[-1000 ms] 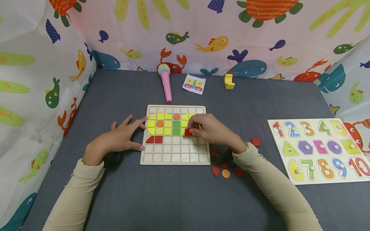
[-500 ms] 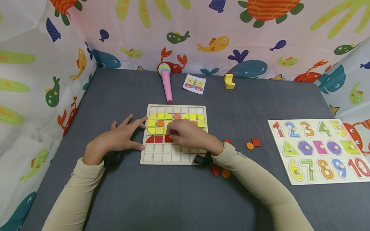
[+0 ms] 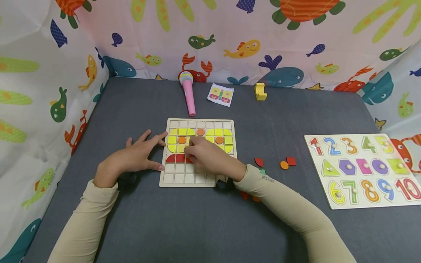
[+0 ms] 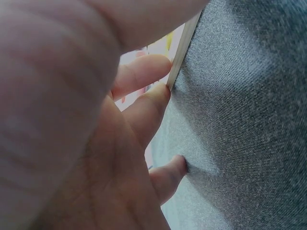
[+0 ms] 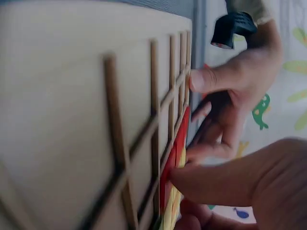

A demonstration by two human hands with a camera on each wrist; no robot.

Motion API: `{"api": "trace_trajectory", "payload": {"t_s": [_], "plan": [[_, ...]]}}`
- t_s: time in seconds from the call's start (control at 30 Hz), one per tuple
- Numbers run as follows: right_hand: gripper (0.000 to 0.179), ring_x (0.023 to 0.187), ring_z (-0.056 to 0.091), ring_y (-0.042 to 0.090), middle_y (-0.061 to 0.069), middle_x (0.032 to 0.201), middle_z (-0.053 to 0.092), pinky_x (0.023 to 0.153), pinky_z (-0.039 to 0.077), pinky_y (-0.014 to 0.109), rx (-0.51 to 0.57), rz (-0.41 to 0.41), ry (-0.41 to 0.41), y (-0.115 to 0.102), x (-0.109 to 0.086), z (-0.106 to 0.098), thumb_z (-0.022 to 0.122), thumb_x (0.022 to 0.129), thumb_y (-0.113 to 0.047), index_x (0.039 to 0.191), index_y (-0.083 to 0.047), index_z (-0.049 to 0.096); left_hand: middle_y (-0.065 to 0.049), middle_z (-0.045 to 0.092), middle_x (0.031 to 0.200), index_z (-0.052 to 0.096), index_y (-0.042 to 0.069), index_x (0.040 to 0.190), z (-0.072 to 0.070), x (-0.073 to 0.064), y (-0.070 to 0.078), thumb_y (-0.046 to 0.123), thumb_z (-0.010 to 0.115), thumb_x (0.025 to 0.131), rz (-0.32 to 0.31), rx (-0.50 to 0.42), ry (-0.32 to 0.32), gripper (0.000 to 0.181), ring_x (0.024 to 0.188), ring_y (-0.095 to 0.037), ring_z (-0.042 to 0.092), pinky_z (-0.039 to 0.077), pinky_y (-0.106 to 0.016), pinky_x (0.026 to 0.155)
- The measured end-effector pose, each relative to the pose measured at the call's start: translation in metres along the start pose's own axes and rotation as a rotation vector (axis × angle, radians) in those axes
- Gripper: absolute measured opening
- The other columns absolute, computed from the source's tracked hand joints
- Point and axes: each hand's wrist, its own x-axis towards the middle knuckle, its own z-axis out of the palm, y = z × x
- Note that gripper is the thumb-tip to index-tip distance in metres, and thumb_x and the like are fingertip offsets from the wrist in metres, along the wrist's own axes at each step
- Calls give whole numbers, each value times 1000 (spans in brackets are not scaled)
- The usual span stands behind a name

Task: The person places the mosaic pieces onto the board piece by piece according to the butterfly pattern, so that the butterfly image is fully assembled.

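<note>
A wooden grid board (image 3: pixel 184 179) lies on the dark grey cloth, with yellow, orange and red tiles in its cells. My right hand (image 3: pixel 212 157) reaches over its middle with fingers curled. Its thumb and fingertips pinch a red square tile (image 5: pixel 165 179) down at the cell right of two other red tiles (image 3: pixel 175 158). The fingers partly cover that tile in the head view. At the board's left edge my left hand (image 3: pixel 138 155) lies with spread fingers, fingertips touching the rim. In the left wrist view its fingers (image 4: pixel 146 112) meet the board's side.
Loose red pieces (image 3: pixel 291 161), an orange disc (image 3: pixel 284 165) and a green piece (image 3: pixel 262 171) lie right of the board, some others under the right sleeve. Behind are a pink toy microphone (image 3: pixel 189 96), a butterfly card (image 3: pixel 221 95) and a yellow block (image 3: pixel 261 92). A number puzzle (image 3: pixel 353 179) lies right.
My right hand has carried the red square tile leftward across the board and lowered it beside the red tiles, uncovering the yellow tiles on the right. The left hand stays put.
</note>
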Motion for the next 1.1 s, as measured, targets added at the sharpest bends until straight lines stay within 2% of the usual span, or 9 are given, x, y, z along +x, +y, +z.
{"api": "trace_trajectory", "payload": {"t_s": [0.13, 0.17, 0.23, 0.33, 0.4, 0.53, 0.77, 1.1], "plan": [[13, 75, 54, 18, 3, 82, 56, 67, 45, 27, 47, -7, -48, -4, -1, 2, 66, 99, 2, 92, -7, 72, -21, 30, 172, 34, 17, 165, 2, 0, -2, 47, 92, 84, 16, -13, 18, 105, 160, -52, -2, -6, -86, 111], [13, 74, 54, 18, 2, 81, 56, 67, 45, 27, 60, -1, -56, -5, -2, 2, 66, 100, 2, 93, -7, 71, -21, 31, 171, 33, 18, 166, 4, 2, -7, 50, 92, 82, 26, -14, 26, 107, 160, -52, -3, -7, -87, 110], [12, 74, 54, 17, 2, 80, 56, 68, 46, 27, 76, 10, -61, -5, -5, -1, 67, 100, 1, 92, -7, 71, -21, 30, 172, 31, 18, 167, 5, 2, -6, 50, 92, 83, 27, -14, 18, 108, 160, -52, -3, -7, -87, 109], [11, 75, 53, 16, 0, 81, 57, 69, 46, 27, 102, 13, -41, 1, -14, -8, 68, 99, 1, 92, -7, 71, -21, 29, 172, 29, 19, 168, 6, 3, -6, 50, 91, 83, 15, -10, 6, 110, 160, -52, -5, -8, -87, 110], [11, 76, 54, 16, 0, 82, 59, 71, 47, 28, 126, 7, -11, 7, -23, -15, 68, 99, 2, 91, -6, 71, -22, 28, 173, 28, 16, 169, 4, 2, -2, 45, 91, 85, -2, -10, -4, 109, 160, -52, -5, -7, -86, 111], [9, 79, 56, 16, -1, 86, 63, 75, 51, 31, 151, 21, 59, 22, -47, -31, 72, 98, 3, 94, -5, 74, -23, 28, 172, 28, 15, 169, 3, 2, -2, 42, 91, 86, -7, -9, -2, 107, 160, -52, -6, -8, -85, 111], [8, 79, 58, 15, -1, 91, 67, 69, 53, 33, 150, 106, 158, 43, -99, -48, 77, 95, 4, 101, -3, 77, -24, 25, 173, 29, 16, 168, -1, -1, 1, 44, 90, 86, -4, 9, -12, 106, 159, -53, -5, -8, -86, 110], [21, 80, 59, 9, -5, 96, 68, 67, 53, 36, 146, 174, 221, 68, -172, -52, 82, 91, 5, 107, -6, 78, -25, 26, 172, 30, 15, 167, 0, 0, -1, 45, 91, 85, -8, -1, -7, 108, 159, -53, -5, -8, -86, 111]]}}
